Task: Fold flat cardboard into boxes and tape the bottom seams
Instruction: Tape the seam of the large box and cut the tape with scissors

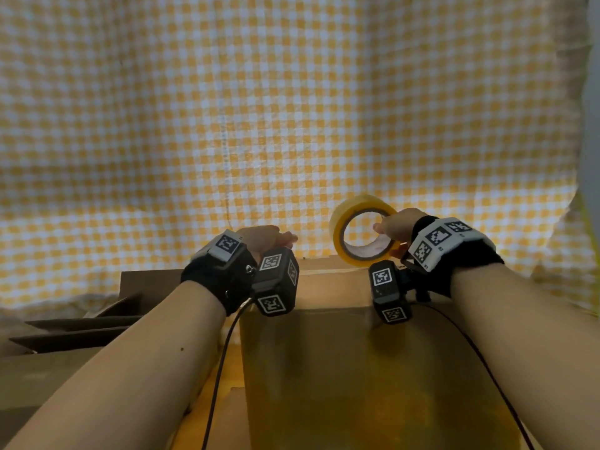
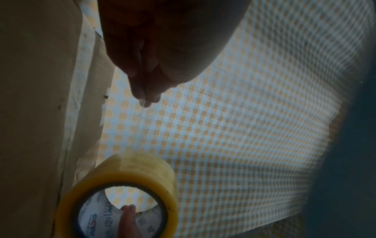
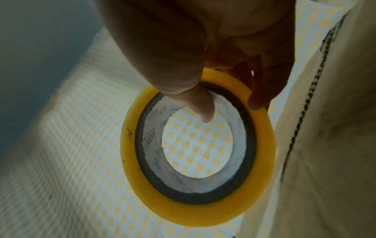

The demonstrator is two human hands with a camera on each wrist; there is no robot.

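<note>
A brown cardboard box [image 1: 331, 352] stands in front of me, and both hands hover over its far top edge. My right hand [image 1: 394, 224] grips a yellow tape roll [image 1: 362, 230], with the thumb inside the core and fingers on the outer rim [image 3: 203, 103]. My left hand [image 1: 269, 238] pinches the free end of the clear tape strip [image 2: 143, 109] between thumb and fingertips [image 2: 140, 91]. The strip runs from the pinch to the roll [image 2: 130, 173]. The box's side [image 2: 36, 112] lies to the left of the left hand in the left wrist view.
Flat and half-folded cardboard pieces [image 1: 84, 323] lie at the left of the box. A yellow-and-white checked cloth [image 1: 292, 108] covers the surface beyond. Black cables [image 1: 220, 368] trail from both wrist cameras along the forearms.
</note>
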